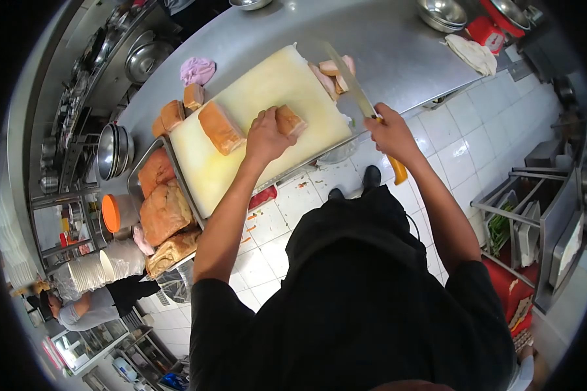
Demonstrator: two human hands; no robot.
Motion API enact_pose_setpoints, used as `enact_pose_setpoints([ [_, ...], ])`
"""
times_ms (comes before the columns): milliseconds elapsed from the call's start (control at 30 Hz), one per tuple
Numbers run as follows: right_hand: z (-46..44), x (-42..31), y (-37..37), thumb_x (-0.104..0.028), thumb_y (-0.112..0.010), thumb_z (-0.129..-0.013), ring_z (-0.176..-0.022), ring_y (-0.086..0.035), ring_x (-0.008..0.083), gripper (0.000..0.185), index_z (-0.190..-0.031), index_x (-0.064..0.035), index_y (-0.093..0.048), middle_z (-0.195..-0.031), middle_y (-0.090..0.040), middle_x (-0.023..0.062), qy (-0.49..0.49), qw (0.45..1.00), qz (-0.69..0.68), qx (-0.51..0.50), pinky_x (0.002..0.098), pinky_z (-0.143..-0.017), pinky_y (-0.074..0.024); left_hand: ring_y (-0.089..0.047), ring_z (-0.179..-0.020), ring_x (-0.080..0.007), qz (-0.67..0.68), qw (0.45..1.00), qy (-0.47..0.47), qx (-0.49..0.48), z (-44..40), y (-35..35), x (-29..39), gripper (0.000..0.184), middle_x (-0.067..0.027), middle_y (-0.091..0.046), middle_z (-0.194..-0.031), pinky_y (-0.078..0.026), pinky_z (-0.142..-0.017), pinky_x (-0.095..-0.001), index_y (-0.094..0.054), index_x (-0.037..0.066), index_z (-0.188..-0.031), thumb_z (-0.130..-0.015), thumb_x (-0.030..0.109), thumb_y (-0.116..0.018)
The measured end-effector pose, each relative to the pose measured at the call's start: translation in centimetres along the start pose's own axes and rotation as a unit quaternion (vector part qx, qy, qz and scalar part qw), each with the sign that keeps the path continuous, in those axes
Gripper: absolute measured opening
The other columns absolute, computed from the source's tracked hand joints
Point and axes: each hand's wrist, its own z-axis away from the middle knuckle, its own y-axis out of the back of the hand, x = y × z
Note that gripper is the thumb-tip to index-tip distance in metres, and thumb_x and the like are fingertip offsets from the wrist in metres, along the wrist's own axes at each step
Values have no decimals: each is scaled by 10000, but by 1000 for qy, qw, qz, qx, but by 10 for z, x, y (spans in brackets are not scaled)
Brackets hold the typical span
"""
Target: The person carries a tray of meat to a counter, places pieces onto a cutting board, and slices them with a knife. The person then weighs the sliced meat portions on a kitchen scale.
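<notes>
My left hand [269, 137] has its fingers closed on a small block of pork belly [291, 121] with browned skin, resting on the white cutting board [261, 85]. A larger pork slab [220, 127] lies on the board, left of that hand. In my right hand [392, 135] is a knife [353, 81], gripped by its yellow handle. The long blade points up and away, past the board's right edge and apart from the held block. Paler pork strips [336, 70] lie at the board's far right corner, close to the blade.
A metal tray [166, 146] left of the board holds big pork pieces [166, 212]. More blocks [171, 116] and a pink cloth [197, 70] sit beyond it. Metal bowls [441, 14], a red scale [486, 34] and a white cloth [473, 54] stand at far right. Another person [98, 303] is at lower left.
</notes>
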Motion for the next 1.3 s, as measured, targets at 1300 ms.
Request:
enact_pose_setpoints([
  [1300, 64, 211, 369, -149, -550, -906, -450, -494, 111, 151, -942, -18, -484, -593, -503, 36, -141, 859, -297, 392, 274, -415, -409, -685, -854, -231, -161, 936, -312, -4, -438, -121, 632, 605, -144, -704, -962, -529, -766, -332, -686, 30, -1062, -542, 331, -765],
])
